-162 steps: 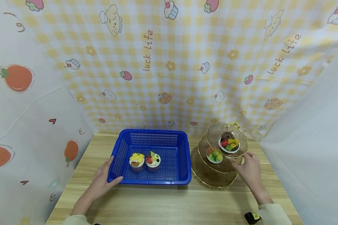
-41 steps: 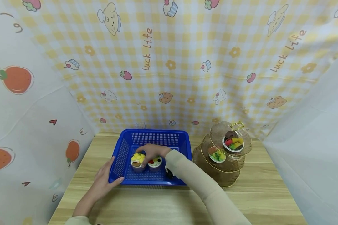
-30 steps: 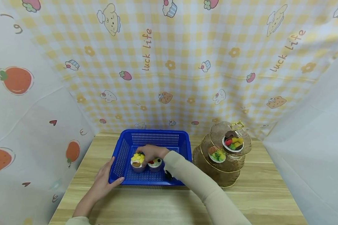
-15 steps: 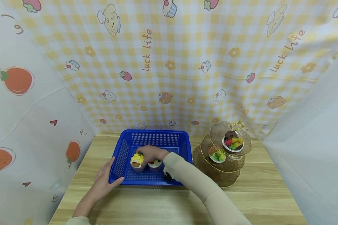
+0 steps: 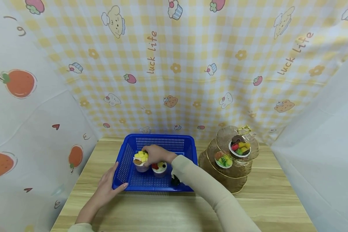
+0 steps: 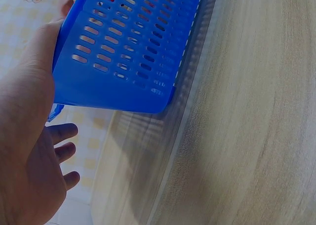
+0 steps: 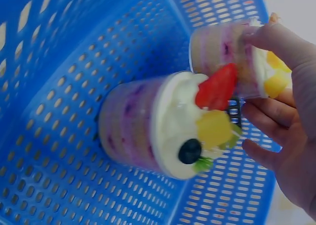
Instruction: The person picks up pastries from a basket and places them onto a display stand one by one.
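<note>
My right hand [image 5: 156,154] pinches a clear dessert cup [image 7: 210,49] topped with cream and yellow fruit cubes, thumb on one side and fingers on the other. Beside it, a second dessert cup [image 7: 133,123] with strawberry, yellow fruit and a blueberry stands in the blue plastic basket [image 5: 174,188]; the hand partly covers it in the head view. My left hand [image 5: 105,182] rests at the basket's front left corner, its thumb on the front rim. In the left wrist view several of its fingers [image 6: 64,131] extend free past the basket's wall.
A three-tier gold-rimmed stand [image 5: 204,164] is close to the basket's right side. On its top tier sits a fruit-and-chocolate dessert [image 5: 240,147]; a green-garnished dessert [image 5: 223,159] is on the middle one. A checked cloth [image 5: 174,80] hangs behind the wooden table [image 5: 162,209].
My right hand went from the stand to the basket, took hold of the yellow-fruit dessert cup and has just raised it slightly. The left hand has stayed at the basket corner.
</note>
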Motion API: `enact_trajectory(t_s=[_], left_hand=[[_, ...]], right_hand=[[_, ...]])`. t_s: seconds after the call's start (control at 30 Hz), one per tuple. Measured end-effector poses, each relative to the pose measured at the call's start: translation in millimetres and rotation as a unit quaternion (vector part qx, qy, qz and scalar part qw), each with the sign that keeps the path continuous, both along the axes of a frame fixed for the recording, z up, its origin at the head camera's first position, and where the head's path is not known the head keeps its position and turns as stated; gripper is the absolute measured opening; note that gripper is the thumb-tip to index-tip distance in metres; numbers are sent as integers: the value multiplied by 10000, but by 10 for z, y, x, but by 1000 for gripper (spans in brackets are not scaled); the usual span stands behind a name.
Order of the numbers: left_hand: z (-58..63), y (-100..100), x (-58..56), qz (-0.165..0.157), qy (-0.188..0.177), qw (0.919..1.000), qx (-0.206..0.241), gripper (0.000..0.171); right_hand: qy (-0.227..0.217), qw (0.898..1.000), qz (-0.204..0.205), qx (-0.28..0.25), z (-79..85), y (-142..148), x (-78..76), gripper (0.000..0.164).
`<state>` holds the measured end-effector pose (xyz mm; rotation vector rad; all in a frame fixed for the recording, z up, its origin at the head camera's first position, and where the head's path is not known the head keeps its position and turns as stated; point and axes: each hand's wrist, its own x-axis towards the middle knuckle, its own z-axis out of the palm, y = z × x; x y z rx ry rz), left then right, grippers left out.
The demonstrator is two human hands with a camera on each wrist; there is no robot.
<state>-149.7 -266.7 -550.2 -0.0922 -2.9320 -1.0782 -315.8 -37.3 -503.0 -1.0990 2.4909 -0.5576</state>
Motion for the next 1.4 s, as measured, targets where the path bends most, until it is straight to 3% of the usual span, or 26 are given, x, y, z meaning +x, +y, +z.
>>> enact_trajectory(t_s=[0.17,0.3,0.47,0.6,0.8,0.97,1.17,1.4], left_hand=[[-2,0,2,-3,-17,10000,1,100],[-3,-1,4,-1,-66,10000,14,100],[-33,-8,-9,-31,25,10000,16,100],[-43,-11,-14,-42,118,9999,41,100],[-32,-13,-12,-44,99,9999,49,101],[-31,-14,-5,-55,63,10000,46,101],[-28,-20,-1,-59,105,9999,48,101],[-22,-22,-2,-89,119,9999,72,101]], right_hand=[[-276,9958,-228,-847,144,59,-23,65],[-563,9847,-620,-1526,277,116,-7,69],[-551,9710,-1064,-2069,410,222,36,75],[-282,9684,-1262,-2131,472,360,102,77],[12,9645,-1507,-2168,429,626,206,74],[315,9624,-1621,-2155,397,887,391,71],[659,9462,-1929,-2511,344,1209,654,70],[1036,9302,-2404,-2574,332,1576,950,69]])
